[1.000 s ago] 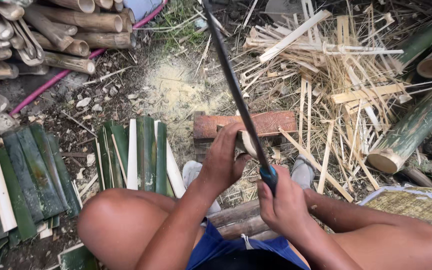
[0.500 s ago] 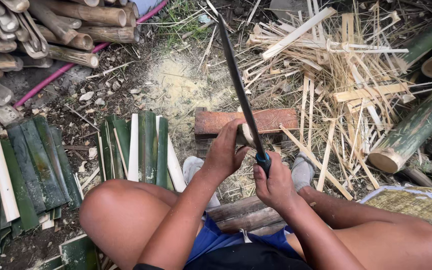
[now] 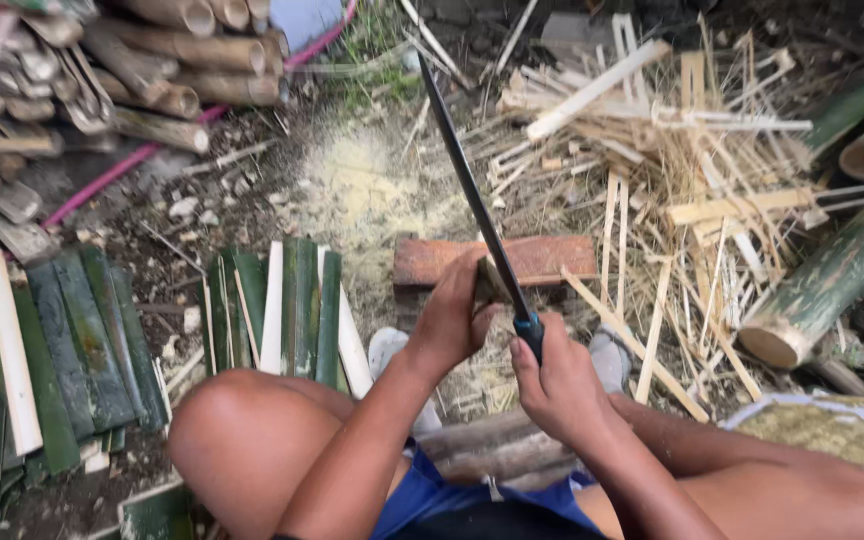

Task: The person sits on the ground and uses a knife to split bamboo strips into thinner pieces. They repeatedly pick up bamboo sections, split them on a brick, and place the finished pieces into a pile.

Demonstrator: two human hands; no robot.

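Hands: 2 | right hand grips knife (one) | left hand holds bamboo piece

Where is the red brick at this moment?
In the head view the red brick lies on the ground at centre, just beyond the left hand, with the long knife blade crossing above it.

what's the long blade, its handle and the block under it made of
Long blade: dark, matte, thin and straight, probably metal. Handle in the right hand: blue, smooth, maybe plastic or tape. Block: reddish-brown, rough, rectangular; looks like brick, possibly wood.
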